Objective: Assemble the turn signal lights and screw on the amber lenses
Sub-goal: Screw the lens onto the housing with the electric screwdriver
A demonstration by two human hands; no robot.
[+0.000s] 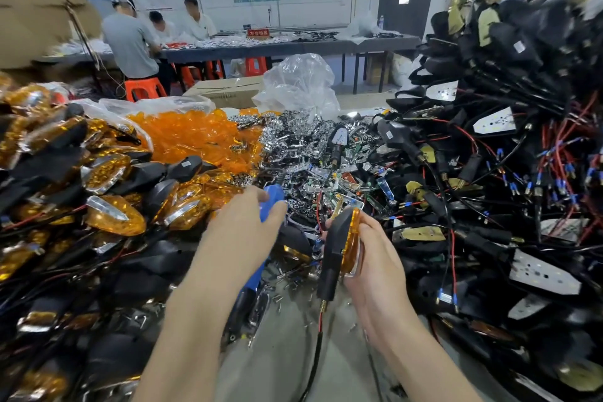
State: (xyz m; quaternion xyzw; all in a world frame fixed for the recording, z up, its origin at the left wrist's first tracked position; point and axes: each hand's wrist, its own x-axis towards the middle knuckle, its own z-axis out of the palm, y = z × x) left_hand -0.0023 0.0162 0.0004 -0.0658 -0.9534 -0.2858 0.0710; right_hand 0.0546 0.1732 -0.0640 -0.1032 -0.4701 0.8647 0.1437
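- While the left hand (248, 225) curls round a blue screwdriver (273, 197), the right hand (375, 268) grips a light (332, 248) near it, stem down.
- Its amber lens (353, 238) faces the right palm.
- Finished lights (107, 179) heap at the left, loose lenses (189, 134) lie behind them, and wired housings (489, 140) pile at the right.

Finished lights (107, 192) are heaped on my left, and wired housings (505, 147) are piled high on my right. Between them, ahead of me, lie loose lenses (192, 137), with small metal parts (293, 140) to their right. A plastic bag (300, 81) sits behind those, and a long table (293, 47) stands farther back.
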